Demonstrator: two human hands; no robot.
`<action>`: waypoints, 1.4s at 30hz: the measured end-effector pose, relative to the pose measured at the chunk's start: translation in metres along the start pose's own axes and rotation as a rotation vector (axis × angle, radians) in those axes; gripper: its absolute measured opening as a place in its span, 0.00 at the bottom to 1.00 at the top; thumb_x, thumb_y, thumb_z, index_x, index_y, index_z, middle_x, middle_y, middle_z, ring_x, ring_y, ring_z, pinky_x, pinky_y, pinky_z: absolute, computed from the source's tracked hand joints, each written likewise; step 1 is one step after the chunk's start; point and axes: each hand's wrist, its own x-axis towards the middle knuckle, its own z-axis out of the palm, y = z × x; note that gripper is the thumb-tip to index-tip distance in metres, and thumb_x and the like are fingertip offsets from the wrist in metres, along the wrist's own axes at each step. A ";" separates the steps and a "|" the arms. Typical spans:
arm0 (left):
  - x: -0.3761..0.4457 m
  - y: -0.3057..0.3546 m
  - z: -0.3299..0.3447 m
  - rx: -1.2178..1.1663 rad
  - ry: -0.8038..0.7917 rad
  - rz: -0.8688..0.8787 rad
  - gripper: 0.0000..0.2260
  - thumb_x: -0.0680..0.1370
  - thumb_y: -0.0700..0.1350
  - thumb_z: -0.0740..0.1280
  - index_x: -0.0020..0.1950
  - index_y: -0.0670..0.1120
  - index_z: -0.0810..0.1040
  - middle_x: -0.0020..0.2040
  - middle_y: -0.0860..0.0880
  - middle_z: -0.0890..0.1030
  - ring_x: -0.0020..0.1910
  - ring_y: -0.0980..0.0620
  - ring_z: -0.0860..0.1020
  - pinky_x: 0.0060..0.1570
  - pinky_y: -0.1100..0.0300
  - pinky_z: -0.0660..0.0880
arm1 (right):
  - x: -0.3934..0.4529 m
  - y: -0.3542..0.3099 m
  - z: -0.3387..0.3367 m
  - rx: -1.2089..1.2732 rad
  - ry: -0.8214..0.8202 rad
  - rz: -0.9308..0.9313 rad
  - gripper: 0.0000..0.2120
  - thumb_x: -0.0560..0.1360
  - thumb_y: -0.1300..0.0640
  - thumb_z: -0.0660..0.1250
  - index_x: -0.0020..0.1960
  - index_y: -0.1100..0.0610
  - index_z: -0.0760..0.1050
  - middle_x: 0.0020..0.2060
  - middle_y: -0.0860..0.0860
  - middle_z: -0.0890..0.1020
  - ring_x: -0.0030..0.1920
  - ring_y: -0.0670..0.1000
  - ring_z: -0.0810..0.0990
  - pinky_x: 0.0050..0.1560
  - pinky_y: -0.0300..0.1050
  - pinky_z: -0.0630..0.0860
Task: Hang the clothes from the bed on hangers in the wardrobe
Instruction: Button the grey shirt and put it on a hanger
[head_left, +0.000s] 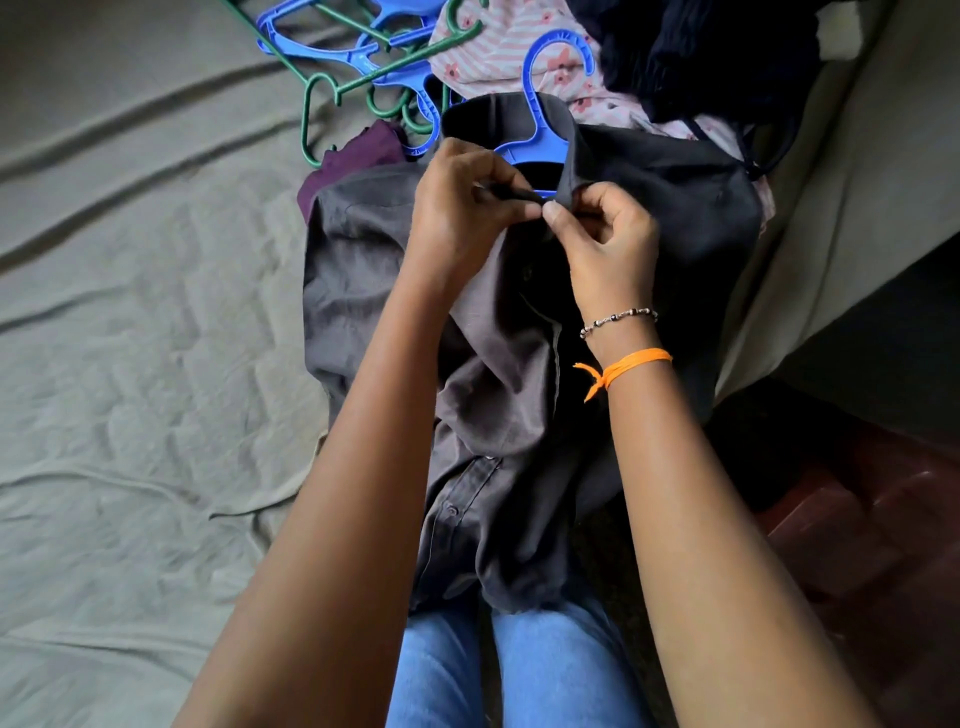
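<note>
Head view, left hand: the left hand (467, 208) is curled tight, a fold of the collar edge pinched between thumb and fingers.
Head view, right hand: the right hand (605, 244) is curled too, the opposite collar flap pinched at its thumb tip; the two thumbs almost touch.
Shirt: the grey shirt (483, 374) is spread on the bed (130, 312) directly under both hands, its tail hanging toward the jeans (519, 670) below the forearms.
Hanger in use: a blue hanger (540, 104) is already threaded through the neck, its hook seen just beyond the fingertips, its shoulders hidden under the cloth.
Step in hand: the collar, it is judged, is being closed at the top button; the button itself cannot be made out.
How to do it well: the two flaps should be held level and overlapped, the button pushed through by the right thumb while the hole is held taut by the left.
Care needed: the hanger neck should be kept centred between the hands, so the shirt is not skewed when lifted.
Beyond the hands: spare hangers (363, 62) are heaped past the left hand; a pink floral garment (561, 78) and dark clothes (701, 57) are piled past the right.
Beside the left hand: a purple garment (363, 156) is tucked under the shirt's shoulder.
Wardrobe: not in view.
</note>
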 end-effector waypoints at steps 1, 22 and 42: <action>-0.001 0.001 -0.002 0.019 0.016 0.012 0.08 0.65 0.42 0.77 0.42 0.49 0.82 0.41 0.56 0.71 0.36 0.62 0.72 0.41 0.70 0.71 | 0.000 -0.001 0.000 0.017 -0.016 -0.003 0.10 0.70 0.64 0.71 0.38 0.52 0.72 0.32 0.43 0.77 0.32 0.35 0.75 0.38 0.31 0.72; -0.059 0.011 0.039 -0.630 0.335 -0.495 0.04 0.78 0.41 0.66 0.45 0.44 0.81 0.36 0.49 0.80 0.36 0.58 0.77 0.41 0.64 0.75 | -0.010 -0.004 0.003 0.099 0.000 0.121 0.12 0.71 0.68 0.70 0.36 0.54 0.72 0.31 0.50 0.79 0.27 0.37 0.75 0.32 0.31 0.71; -0.054 0.025 0.021 -0.271 0.340 -0.375 0.07 0.73 0.41 0.72 0.35 0.49 0.81 0.30 0.57 0.80 0.29 0.66 0.75 0.36 0.72 0.72 | -0.025 -0.005 0.000 -0.075 0.060 -0.008 0.02 0.69 0.62 0.71 0.41 0.59 0.79 0.30 0.44 0.77 0.30 0.39 0.73 0.36 0.34 0.72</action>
